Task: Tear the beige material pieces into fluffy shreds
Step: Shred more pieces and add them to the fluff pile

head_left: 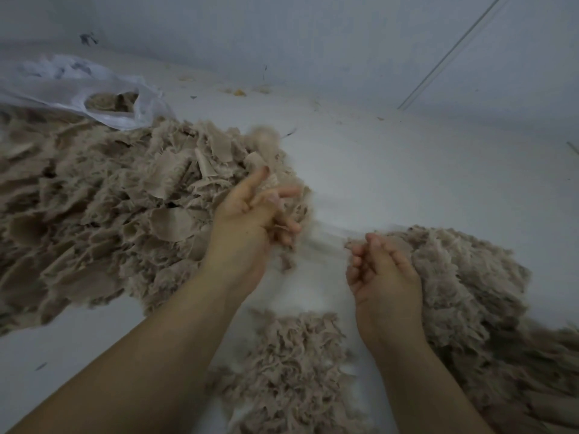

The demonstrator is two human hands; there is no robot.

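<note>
White sheeting (407, 170) covers the surface under my arms, with a pale wall (313, 36) rising behind it. My left hand (250, 220) is at the near edge of the big heap of beige material pieces (94, 198), which spreads away from my fingers to the left; those fingers curl around a small tuft of it, index finger pointing up, though blur hides the exact grip. My right hand (382, 270) is palm up, fingers loosely curled and holding nothing that I can see, its back resting against the pile of fluffy shreds (463, 283) that lies to the right of my fingers. A smaller clump of shreds (291, 364) sits between my forearms, nearer me than both hands. Beyond the heap, far left, lies a white plastic bag (62, 86) with beige stuff inside.
</note>
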